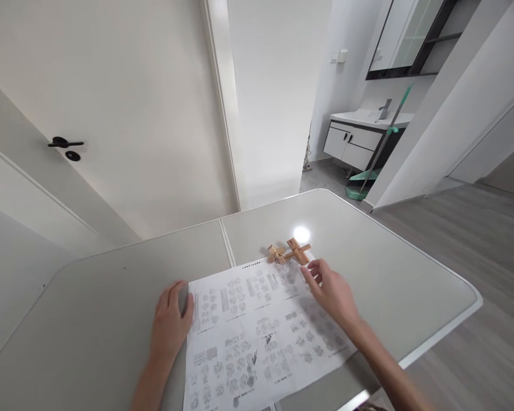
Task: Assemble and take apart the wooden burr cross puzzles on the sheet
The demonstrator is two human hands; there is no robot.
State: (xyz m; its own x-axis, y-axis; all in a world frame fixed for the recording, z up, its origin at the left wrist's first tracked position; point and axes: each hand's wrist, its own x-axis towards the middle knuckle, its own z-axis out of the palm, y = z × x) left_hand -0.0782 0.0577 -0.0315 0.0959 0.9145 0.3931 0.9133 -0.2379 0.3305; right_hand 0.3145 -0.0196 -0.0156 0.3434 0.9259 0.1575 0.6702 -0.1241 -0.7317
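The grip of the left hand (170,319) is relaxed, palm down at the left edge of a printed diagram sheet (248,319), its thumb set apart from the fingers beside the paper's border. The grip of the right hand (332,290) is loosely curled, thumb and forefinger parted, just short of a cross-shaped wooden puzzle assembly (297,251) near the sheet's far right corner; whether the fingertips touch the paper cannot be told. Just left of the cross sits a chunkier cluster of interlocked wooden puzzle pieces (276,254), at the sheet's far edge; whether the two meet is unclear. Rows of small grey figures and short captions cover the sheet, which lies across a pale grey surface (389,274) with a light rim and a seam. Beyond stand a white door with a black lever handle (66,142), and, farther right, a bathroom vanity (353,142) with a faucet (384,108), a green-handled broom (393,127) and a green dustpan (356,194).
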